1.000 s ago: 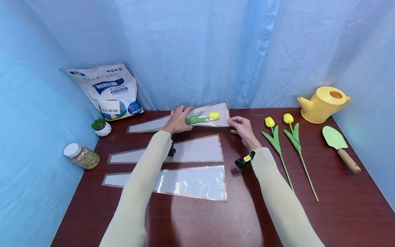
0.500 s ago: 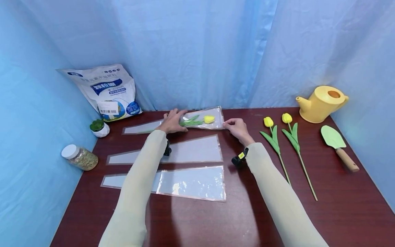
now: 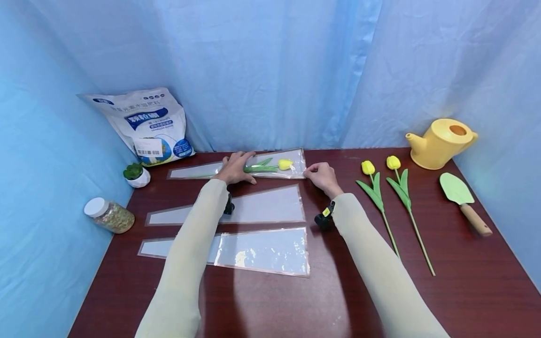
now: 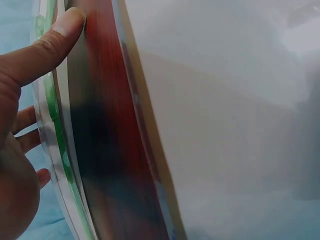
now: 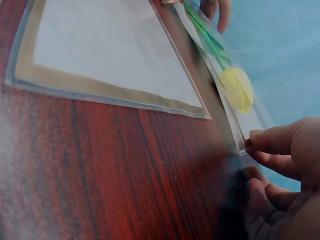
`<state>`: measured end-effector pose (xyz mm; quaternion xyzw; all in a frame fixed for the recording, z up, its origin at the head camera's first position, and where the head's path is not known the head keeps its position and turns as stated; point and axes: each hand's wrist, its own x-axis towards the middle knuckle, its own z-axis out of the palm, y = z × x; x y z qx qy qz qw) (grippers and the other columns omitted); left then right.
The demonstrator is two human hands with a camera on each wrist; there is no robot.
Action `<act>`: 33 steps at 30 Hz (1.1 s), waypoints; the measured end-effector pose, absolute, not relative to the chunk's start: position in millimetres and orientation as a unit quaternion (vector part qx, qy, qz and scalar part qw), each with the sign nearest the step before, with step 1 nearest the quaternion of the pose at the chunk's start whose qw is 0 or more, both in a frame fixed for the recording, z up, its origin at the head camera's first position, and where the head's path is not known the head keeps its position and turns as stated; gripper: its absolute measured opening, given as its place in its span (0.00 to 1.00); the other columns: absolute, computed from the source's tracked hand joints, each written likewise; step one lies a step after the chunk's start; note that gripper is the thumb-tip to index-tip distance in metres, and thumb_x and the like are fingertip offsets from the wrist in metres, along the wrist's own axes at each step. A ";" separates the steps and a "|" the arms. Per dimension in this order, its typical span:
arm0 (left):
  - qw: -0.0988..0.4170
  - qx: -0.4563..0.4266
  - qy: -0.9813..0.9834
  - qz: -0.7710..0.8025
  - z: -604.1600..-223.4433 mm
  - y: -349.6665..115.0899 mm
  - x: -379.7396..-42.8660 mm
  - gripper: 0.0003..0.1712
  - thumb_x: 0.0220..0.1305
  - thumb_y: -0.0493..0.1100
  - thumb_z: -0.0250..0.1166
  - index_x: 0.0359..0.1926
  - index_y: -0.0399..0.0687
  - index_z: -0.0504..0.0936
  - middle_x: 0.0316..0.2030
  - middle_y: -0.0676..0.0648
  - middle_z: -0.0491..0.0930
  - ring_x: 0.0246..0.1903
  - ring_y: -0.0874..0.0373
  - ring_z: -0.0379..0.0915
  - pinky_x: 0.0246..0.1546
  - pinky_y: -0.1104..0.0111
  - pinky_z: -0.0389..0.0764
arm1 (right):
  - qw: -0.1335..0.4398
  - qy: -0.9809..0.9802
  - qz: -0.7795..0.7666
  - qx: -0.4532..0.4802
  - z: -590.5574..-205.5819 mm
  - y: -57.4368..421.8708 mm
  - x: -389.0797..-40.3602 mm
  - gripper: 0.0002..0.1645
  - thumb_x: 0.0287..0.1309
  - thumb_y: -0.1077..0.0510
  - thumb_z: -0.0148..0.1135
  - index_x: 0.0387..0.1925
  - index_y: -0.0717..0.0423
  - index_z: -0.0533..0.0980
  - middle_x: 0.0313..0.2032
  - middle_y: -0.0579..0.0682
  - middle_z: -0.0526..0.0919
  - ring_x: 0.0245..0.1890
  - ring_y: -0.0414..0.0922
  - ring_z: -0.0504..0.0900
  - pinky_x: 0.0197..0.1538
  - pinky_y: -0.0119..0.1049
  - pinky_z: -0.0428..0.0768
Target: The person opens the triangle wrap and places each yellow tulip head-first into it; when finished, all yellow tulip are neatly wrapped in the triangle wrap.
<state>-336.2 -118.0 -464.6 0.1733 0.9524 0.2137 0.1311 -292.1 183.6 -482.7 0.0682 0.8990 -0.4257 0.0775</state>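
A yellow tulip (image 3: 285,164) with green leaves lies inside the clear tapered flower sleeve (image 3: 296,156) at the back of the table. Across the sleeve's middle, my left hand (image 3: 235,168) rests with its fingers spread, covering part of the stem. The left wrist view has the thumb (image 4: 60,30) along the near edge and other fingertips past the far side. My right hand (image 3: 323,177) pinches the near corner of the sleeve's wide end between thumb and fingers, as the right wrist view also shows. The tulip's head (image 5: 236,90) points toward that wide end.
Two more flower sleeves, a middle one (image 3: 270,205) and a front one (image 3: 264,251), lie nearer me. Two loose tulips (image 3: 377,195) are to the right, beside a trowel (image 3: 458,188) and yellow watering can (image 3: 439,143). A fertilizer bag (image 3: 148,124), potted plant (image 3: 137,176) and jar (image 3: 110,216) stand left.
The sleeve with the tulip has shifted a little left, and its wide end has come down lower. Both hands moved left with it; the right hand keeps its pinch on the corner.
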 end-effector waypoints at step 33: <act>0.082 0.149 0.939 0.298 -435.4 -127.3 -313.3 0.53 0.59 0.52 0.74 0.78 0.51 0.54 0.78 0.41 0.53 0.78 0.43 0.43 0.76 0.40 0.43 | 0.050 0.865 -0.497 0.037 -457.8 205.4 -272.0 0.23 0.69 0.45 0.59 0.56 0.56 0.77 0.52 0.58 0.81 0.47 0.54 0.82 0.44 0.36 0.84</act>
